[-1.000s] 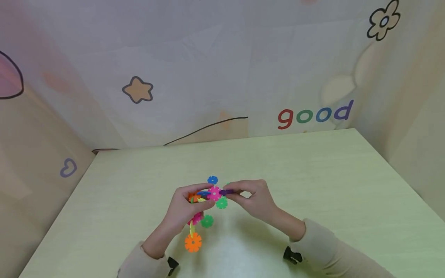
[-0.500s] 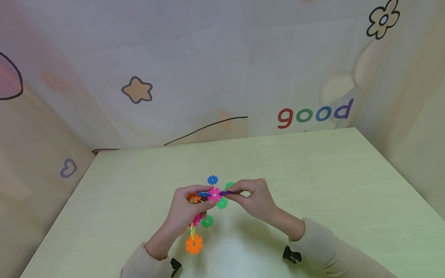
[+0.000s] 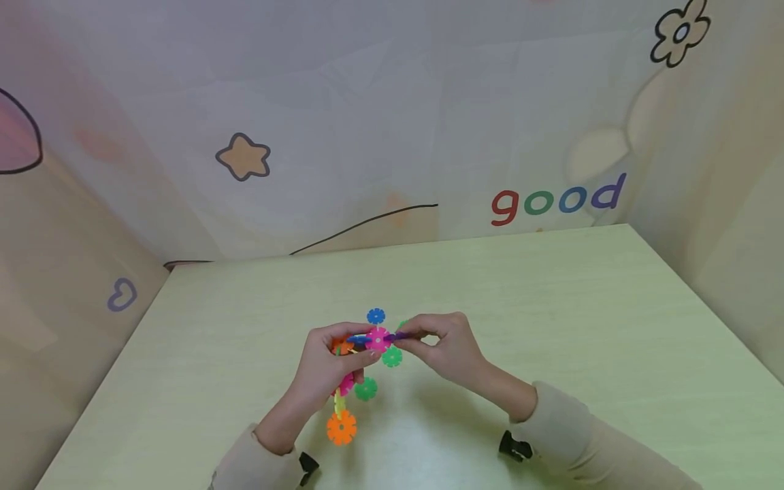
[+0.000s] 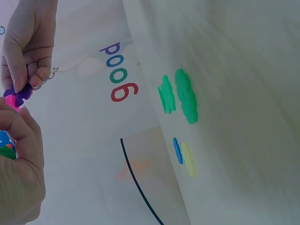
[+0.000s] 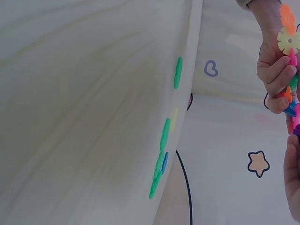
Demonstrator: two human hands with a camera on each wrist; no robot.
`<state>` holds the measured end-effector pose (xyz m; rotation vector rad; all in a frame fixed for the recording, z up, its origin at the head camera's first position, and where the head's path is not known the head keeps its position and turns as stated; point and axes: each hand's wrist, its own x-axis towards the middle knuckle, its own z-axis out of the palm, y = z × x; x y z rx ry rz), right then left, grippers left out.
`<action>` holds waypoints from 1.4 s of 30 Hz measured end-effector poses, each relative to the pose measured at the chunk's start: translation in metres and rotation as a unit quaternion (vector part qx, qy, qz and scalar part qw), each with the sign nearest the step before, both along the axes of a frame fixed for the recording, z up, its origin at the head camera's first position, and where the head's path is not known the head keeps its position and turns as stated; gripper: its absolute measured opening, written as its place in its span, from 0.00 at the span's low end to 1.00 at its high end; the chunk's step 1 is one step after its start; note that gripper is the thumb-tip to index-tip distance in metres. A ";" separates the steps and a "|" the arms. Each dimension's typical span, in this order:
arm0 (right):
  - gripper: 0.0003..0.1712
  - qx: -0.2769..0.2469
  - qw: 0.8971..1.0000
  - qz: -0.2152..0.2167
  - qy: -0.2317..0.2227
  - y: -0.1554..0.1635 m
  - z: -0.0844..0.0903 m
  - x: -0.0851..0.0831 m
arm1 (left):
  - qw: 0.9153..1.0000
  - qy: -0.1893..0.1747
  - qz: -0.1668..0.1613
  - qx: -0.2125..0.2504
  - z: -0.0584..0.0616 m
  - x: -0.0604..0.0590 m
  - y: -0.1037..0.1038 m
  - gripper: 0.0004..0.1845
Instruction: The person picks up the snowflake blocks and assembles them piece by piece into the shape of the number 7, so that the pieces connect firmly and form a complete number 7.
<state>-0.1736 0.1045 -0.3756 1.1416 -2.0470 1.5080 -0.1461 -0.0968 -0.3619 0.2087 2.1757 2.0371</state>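
Note:
My left hand (image 3: 318, 371) grips a chain of notched plastic snowflake discs between thumb and fingers. From its lower end hang an orange disc (image 3: 341, 427), a yellow disc (image 3: 339, 403) and a pink one (image 3: 346, 385). Inside the hand, an orange disc (image 3: 341, 347) and a blue disc (image 3: 359, 339) partly show. A bright pink disc (image 3: 378, 339) sits at the left fingertips. Thumb and forefinger of my right hand (image 3: 450, 347) pinch a purple disc (image 3: 397, 336), its edge right at the pink one. The left wrist view also shows this purple disc (image 4: 21, 95) against the pink.
Loose discs lie on the pale table (image 3: 520, 292) around the hands: a blue one (image 3: 376, 316), green ones (image 3: 392, 356) and a yellow one (image 4: 188, 159). A printed cloth wall (image 3: 367, 136) stands behind the table, with more cloth at both sides.
Both hands stay nearly in place. The purple disc has tilted slightly against the pink one, and the hanging orange disc has swayed a little.

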 end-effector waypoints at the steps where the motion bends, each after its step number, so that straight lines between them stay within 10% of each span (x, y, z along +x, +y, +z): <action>1: 0.08 0.005 1.000 0.001 -0.003 0.001 0.000 0.000 | 1.000 0.000 -0.001 0.000 0.000 0.000 0.000 0.19; 15: 0.08 0.099 0.991 -0.023 -0.088 0.019 -0.002 -0.018 | 1.000 -0.014 0.020 -0.015 0.000 0.000 -0.008 0.20; 42: 0.16 0.256 0.930 -0.028 -0.261 0.018 -0.025 -0.084 | 0.999 -0.031 0.024 -0.026 0.002 0.000 -0.009 0.19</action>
